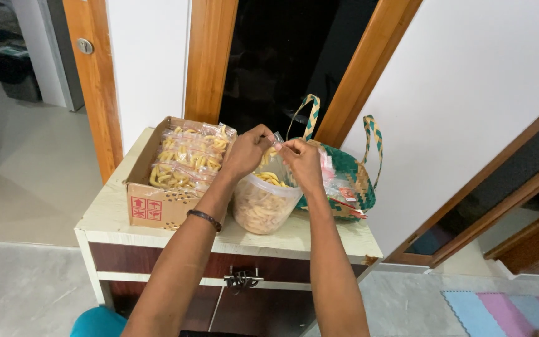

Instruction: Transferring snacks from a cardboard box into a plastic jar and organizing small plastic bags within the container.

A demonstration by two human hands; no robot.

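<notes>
My left hand (246,151) and my right hand (302,163) both pinch the top edge of a small clear plastic bag (273,157) with yellow curled snacks in it. The bag hangs just above a clear plastic tub (262,208) full of the same snacks, standing on the cabinet top (113,209). A dark band circles my left wrist. To the left, a cardboard box (155,203) holds several filled clear bags of snacks (188,157).
A woven green and tan basket (350,181) with looped handles sits right of the tub, with plastic packets at its mouth. Behind stand a dark doorway and wooden door frames. The cabinet has a metal latch (242,278) on its front. Coloured foam mats lie on the floor at lower right.
</notes>
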